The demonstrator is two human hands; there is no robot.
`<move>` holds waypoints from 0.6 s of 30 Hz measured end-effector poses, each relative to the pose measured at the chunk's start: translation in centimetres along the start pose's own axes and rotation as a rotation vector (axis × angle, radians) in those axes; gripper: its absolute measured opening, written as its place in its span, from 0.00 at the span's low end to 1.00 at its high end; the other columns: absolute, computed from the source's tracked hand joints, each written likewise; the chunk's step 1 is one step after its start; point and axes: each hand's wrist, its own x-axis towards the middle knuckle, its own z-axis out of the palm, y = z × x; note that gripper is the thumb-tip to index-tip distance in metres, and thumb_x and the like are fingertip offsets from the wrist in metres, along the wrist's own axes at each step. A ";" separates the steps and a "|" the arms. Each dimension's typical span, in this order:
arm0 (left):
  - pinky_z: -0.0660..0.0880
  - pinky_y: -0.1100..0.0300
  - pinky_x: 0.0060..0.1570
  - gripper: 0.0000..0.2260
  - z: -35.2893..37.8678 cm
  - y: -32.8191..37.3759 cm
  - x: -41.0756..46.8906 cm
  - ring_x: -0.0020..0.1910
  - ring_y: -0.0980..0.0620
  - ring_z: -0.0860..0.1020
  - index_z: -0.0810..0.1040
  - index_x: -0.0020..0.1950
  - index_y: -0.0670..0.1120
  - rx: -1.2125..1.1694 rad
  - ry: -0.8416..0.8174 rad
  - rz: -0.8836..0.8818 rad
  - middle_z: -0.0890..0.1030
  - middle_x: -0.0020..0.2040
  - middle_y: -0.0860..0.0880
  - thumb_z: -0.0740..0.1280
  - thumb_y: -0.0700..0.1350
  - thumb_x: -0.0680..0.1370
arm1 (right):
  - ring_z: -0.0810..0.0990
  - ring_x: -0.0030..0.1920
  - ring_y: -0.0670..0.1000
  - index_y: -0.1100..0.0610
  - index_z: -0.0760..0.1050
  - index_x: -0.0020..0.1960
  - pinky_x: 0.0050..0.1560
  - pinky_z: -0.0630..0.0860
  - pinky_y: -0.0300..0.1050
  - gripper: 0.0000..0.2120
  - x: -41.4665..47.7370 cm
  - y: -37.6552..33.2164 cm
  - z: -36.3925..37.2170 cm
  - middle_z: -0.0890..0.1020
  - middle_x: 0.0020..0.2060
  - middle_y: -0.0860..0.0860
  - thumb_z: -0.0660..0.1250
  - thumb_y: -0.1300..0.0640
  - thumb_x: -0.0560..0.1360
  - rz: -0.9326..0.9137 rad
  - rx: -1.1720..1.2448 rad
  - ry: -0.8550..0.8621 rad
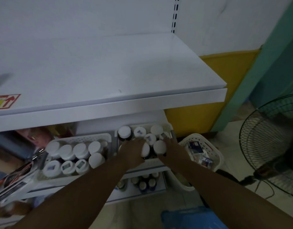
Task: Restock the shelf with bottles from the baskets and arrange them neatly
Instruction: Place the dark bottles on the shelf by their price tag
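Top shelf (109, 66): bare, nothing stocked on it; restocking appears barely begun.

Right basket (169, 127), at 6 o'clock below the shelf edge: white-capped bottles (156, 129), several upright. Left hand (132, 152) curls around a dark bottle (145, 150) at the basket's near side; right hand (173, 150) wraps a second bottle (159, 147) just beside it.

Left basket (79, 138), at 8 o'clock: full, untouched.

Third basket (208, 146), at 4 o'clock: small boxes.

Remaining, by judgement: nearly everything, lifting, placing, aligning.

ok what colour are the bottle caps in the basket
White, seen in the head view: caps in the basket.
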 end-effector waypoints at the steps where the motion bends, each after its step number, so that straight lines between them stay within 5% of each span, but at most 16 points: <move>1: 0.62 0.52 0.70 0.34 0.1 0.0 0.1 0.72 0.45 0.64 0.59 0.74 0.43 -0.048 0.012 -0.029 0.64 0.74 0.43 0.70 0.50 0.73 | 0.71 0.65 0.60 0.57 0.55 0.74 0.55 0.74 0.52 0.35 0.2 -0.2 0.2 0.64 0.70 0.58 0.66 0.47 0.74 0.033 0.019 0.004; 8: 0.65 0.54 0.68 0.29 -0.7 0.0 0.5 0.68 0.45 0.68 0.64 0.71 0.42 -0.242 -0.007 -0.051 0.69 0.70 0.42 0.70 0.46 0.73 | 0.71 0.65 0.57 0.56 0.63 0.70 0.58 0.74 0.50 0.33 0.9 -1.0 -1.2 0.69 0.67 0.56 0.71 0.46 0.70 0.054 0.076 0.007; 12: 0.64 0.66 0.55 0.24 -3.3 0.3 -0.5 0.63 0.50 0.71 0.67 0.67 0.43 -0.380 0.019 -0.048 0.72 0.65 0.46 0.70 0.45 0.73 | 0.74 0.60 0.57 0.57 0.64 0.68 0.53 0.73 0.47 0.32 1.2 -1.6 -3.4 0.72 0.63 0.56 0.71 0.46 0.70 0.012 0.172 0.065; 18: 0.70 0.70 0.43 0.18 -8.9 0.1 -5.4 0.51 0.55 0.75 0.75 0.56 0.47 -0.651 0.160 -0.094 0.77 0.52 0.52 0.75 0.44 0.69 | 0.77 0.48 0.48 0.55 0.71 0.55 0.42 0.71 0.37 0.21 1.2 -5.2 -6.9 0.77 0.46 0.47 0.74 0.48 0.68 -0.131 0.526 0.000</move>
